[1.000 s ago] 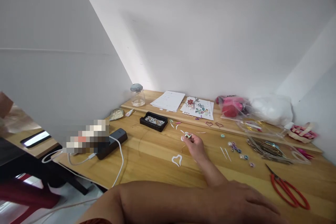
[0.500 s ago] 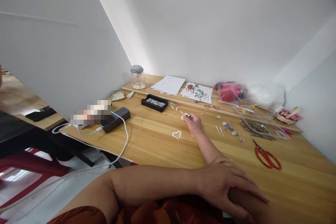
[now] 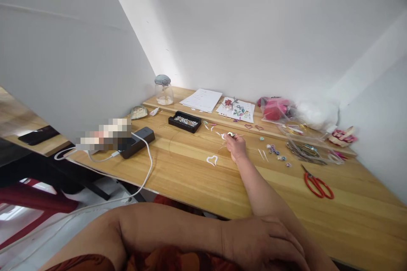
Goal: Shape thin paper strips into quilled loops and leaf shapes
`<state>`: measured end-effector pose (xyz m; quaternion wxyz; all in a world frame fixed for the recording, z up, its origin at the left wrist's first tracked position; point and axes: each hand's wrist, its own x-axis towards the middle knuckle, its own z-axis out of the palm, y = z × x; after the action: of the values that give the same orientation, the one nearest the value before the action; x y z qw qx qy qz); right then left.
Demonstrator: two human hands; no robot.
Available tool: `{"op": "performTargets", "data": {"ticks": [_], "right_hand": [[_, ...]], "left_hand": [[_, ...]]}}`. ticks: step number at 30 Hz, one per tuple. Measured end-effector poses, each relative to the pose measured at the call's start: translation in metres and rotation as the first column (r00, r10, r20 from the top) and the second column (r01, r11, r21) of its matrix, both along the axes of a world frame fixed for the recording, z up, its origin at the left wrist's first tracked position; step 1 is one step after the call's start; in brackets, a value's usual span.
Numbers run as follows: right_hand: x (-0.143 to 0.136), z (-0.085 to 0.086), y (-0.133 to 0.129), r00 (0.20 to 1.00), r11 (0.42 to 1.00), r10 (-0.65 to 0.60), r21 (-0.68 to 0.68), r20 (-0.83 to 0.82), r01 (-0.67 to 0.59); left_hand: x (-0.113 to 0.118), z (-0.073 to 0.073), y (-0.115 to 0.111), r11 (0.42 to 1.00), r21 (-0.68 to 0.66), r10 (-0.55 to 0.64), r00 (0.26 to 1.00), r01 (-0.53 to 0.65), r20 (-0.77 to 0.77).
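My right hand (image 3: 235, 146) is over the middle of the tabletop, fingers pinched on a small white curled piece (image 3: 230, 134); a dark bit shows by the fingertips. Its exact kind is too small to make out. A white heart-shaped outline (image 3: 212, 160) lies on the wood to the left of this hand. Across my lap reaches my left arm, and my left hand (image 3: 265, 241) rests with outstretched fingers on my right forearm, holding nothing I can see. Two thin white strips (image 3: 263, 155) and several small beads (image 3: 272, 150) lie to the right of my right hand.
Red-handled scissors (image 3: 318, 183) lie at the right. Behind are a black bead tray (image 3: 170, 125), papers (image 3: 202, 100), a lidded jar (image 3: 163, 94), a clear box (image 3: 333, 159) and a small basket (image 3: 343, 137). At left, a white cable (image 3: 150, 165) runs from a dark block (image 3: 140, 144).
The view has shifted slightly. My left hand has slid down along my right forearm toward me. My right hand keeps its pinch near the same spot, turned a little.
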<state>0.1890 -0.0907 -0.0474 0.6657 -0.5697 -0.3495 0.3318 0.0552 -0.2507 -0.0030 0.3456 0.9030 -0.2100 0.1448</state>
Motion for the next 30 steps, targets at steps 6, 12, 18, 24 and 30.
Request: {"op": "performTargets", "data": {"ticks": [6,12,18,24,30], "right_hand": [[0.008,0.010,-0.007,0.971,0.994,0.087,0.081,-0.224,-0.070],[0.031,0.017,-0.011,0.898,0.975,0.216,0.139,-0.384,-0.175],[0.052,0.016,-0.011,0.851,0.977,0.191,0.182,-0.488,-0.115],[0.060,0.015,-0.012,0.818,0.975,0.188,0.205,-0.543,-0.088],[0.063,0.015,-0.011,0.778,0.971,0.213,0.215,-0.591,-0.102]], "left_hand": [[0.002,-0.020,0.000,0.992,-0.121,-0.048,0.997,0.040,-0.063],[0.010,-0.034,-0.002,0.970,-0.179,-0.196,0.965,0.165,-0.175],[0.023,-0.011,-0.006,0.986,-0.111,0.120,0.992,-0.125,-0.045],[0.024,0.004,-0.009,0.989,-0.132,-0.089,0.981,0.066,-0.174],[0.017,0.009,-0.001,0.960,-0.258,-0.150,0.979,0.111,-0.137]]}}
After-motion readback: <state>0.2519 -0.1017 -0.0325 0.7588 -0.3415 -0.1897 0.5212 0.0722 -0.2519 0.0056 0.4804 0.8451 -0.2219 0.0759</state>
